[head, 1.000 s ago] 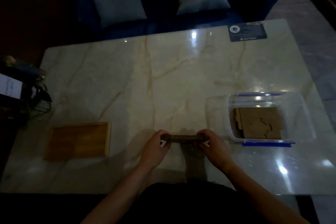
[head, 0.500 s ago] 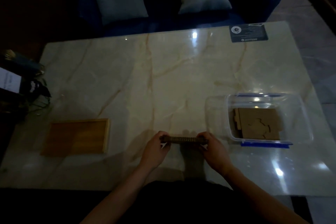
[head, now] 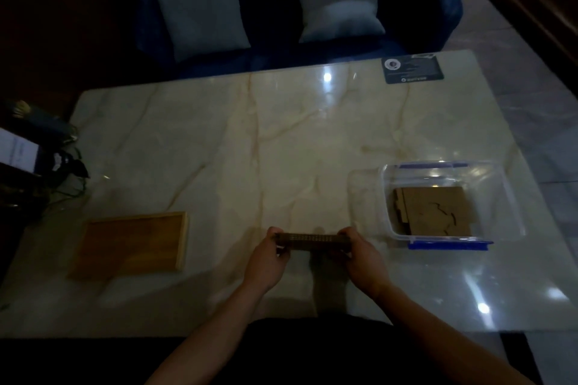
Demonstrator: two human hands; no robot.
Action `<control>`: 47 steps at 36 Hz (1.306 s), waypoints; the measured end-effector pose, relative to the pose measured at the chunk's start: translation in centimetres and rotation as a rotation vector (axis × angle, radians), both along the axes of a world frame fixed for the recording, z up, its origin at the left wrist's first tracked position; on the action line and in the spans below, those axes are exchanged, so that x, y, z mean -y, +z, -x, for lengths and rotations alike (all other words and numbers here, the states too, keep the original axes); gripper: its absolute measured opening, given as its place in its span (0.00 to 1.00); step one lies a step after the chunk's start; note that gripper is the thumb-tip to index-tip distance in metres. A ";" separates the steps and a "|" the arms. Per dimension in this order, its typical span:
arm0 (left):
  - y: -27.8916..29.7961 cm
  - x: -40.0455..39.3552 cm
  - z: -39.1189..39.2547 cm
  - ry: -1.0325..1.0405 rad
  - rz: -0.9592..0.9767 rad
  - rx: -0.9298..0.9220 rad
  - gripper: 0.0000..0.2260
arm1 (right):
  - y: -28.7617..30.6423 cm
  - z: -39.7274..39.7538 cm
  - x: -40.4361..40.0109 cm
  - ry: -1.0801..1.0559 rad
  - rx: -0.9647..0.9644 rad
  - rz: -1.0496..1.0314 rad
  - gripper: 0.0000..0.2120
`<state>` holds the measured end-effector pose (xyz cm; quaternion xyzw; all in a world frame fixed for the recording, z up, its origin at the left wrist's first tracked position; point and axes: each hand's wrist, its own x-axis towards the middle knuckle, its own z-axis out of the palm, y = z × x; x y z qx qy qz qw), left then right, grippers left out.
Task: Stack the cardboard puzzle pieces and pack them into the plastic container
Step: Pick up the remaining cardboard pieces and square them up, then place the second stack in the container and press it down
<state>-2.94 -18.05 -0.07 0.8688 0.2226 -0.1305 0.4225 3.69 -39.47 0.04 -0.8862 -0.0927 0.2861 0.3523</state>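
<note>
A stack of brown cardboard puzzle pieces [head: 312, 241] stands on edge near the front middle of the marble table [head: 281, 141]. My left hand [head: 266, 262] grips its left end and my right hand [head: 364, 261] grips its right end. To the right stands a clear plastic container [head: 513, 197] with blue clips, open on top. More flat cardboard puzzle pieces [head: 434, 211] lie on its bottom. The stack is apart from the container, to its left.
A shallow wooden tray [head: 131, 245] lies at the front left. A dark card [head: 413, 69] rests at the table's far right corner. Dark cables and objects [head: 47, 159] crowd the left edge. A blue sofa with two cushions [head: 281, 3] stands behind the table.
Both hands have kept hold of the stack at the same spot; the stack has tilted slightly, showing more of its face. The camera has shifted a little.
</note>
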 end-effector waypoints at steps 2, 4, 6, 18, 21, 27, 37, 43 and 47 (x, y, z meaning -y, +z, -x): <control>0.2 -0.1 0.1 -0.021 -0.009 -0.007 0.10 | 0.4 0.3 0.0 0.000 -0.006 0.004 0.08; 0.5 -0.4 0.4 -0.057 -0.012 -0.008 0.10 | 0.9 0.6 0.1 0.008 0.002 0.008 0.08; 0.8 -0.8 0.7 -0.096 -0.004 -0.018 0.10 | 1.4 1.0 0.3 0.012 -0.004 0.013 0.09; 2.2 -2.7 5.7 -0.118 0.363 -0.104 0.09 | 5.1 4.3 2.1 0.028 -0.370 -0.184 0.24; 2.3 -2.5 6.9 -0.073 0.496 -0.097 0.07 | 6.1 5.9 2.1 -0.096 -0.409 -0.258 0.21; 2.2 -1.9 8.4 0.001 0.564 -0.146 0.17 | 6.1 9.3 2.0 -0.307 -0.379 -0.336 0.16; 3.1 0.5 9.0 0.046 0.572 -0.095 0.18 | 5.9 11.8 2.9 -0.635 -0.350 -0.467 0.10; 3.7 2.5 7.8 0.091 0.551 -0.036 0.14 | 6.3 11.0 4.5 -0.655 -0.319 -0.478 0.09; 3.9 4.2 6.4 0.142 0.600 -0.003 0.03 | 6.8 9.8 6.3 -0.634 -0.327 -0.497 0.10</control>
